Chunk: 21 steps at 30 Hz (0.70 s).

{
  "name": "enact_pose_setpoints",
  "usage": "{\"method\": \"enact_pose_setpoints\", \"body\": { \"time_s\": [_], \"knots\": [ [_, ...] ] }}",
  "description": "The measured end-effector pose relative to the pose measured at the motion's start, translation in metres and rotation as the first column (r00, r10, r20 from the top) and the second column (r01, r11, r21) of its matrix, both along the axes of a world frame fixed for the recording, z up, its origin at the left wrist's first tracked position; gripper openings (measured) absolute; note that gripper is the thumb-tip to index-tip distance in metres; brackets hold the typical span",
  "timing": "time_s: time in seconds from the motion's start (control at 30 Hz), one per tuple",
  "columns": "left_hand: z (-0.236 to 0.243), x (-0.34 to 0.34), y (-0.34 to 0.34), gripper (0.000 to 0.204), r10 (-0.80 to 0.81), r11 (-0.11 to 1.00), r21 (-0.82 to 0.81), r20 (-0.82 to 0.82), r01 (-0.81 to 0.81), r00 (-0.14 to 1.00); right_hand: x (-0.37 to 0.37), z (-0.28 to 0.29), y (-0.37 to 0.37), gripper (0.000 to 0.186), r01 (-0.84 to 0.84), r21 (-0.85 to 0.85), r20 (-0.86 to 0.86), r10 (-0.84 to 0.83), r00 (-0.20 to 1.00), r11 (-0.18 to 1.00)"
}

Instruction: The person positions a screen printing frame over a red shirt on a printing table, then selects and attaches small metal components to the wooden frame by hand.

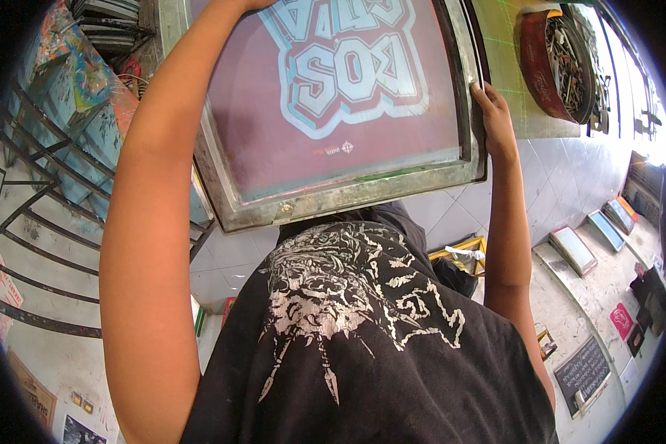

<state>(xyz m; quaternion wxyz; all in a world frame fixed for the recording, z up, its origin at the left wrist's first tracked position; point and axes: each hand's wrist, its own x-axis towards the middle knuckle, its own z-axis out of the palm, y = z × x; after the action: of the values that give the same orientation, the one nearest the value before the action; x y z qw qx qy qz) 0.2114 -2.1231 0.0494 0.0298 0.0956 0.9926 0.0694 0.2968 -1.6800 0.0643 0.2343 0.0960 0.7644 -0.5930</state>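
A screen-printing frame (274, 212) with a worn metal border spans the upper middle in front of me. Its purple mesh (251, 140) carries a light-blue stencil of blocky lettering that appears upside down. My right hand (499, 122) grips the frame's right side, thumb near the inner edge and fingers along the outside. At the top edge of the picture my left hand (257, 3) reaches over the mesh's upper left. Most of that hand is cut off, so its fingers and anything in them are hidden.
A green gridded tabletop (505, 59) lies right of the frame, bearing a round red tin (536, 70) packed with pens or small tools. Curved black metal bars (52, 214) stand at the left beside a paint-stained cloth (74, 59). Small frames (573, 250) line the right side.
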Motion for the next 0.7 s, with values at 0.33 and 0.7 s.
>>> {"method": "enact_pose_setpoints", "body": {
  "time_s": [0.33, 0.7],
  "knots": [
    [-0.005, -0.002, -0.004, 0.074, -0.017, 1.0, 0.012, -0.03, 0.018, 0.999, 0.0, 0.005, -0.001, 0.035, -0.008, -0.007, 0.032, 0.008, 0.999, 1.0],
    [-0.017, -0.002, -0.007, 0.071, -0.036, 0.999, -0.029, -0.167, 0.032, 0.985, 0.002, 0.001, -0.002, 0.033, 0.004, 0.009, -0.037, -0.003, 0.999, 1.0]
  ]
}}
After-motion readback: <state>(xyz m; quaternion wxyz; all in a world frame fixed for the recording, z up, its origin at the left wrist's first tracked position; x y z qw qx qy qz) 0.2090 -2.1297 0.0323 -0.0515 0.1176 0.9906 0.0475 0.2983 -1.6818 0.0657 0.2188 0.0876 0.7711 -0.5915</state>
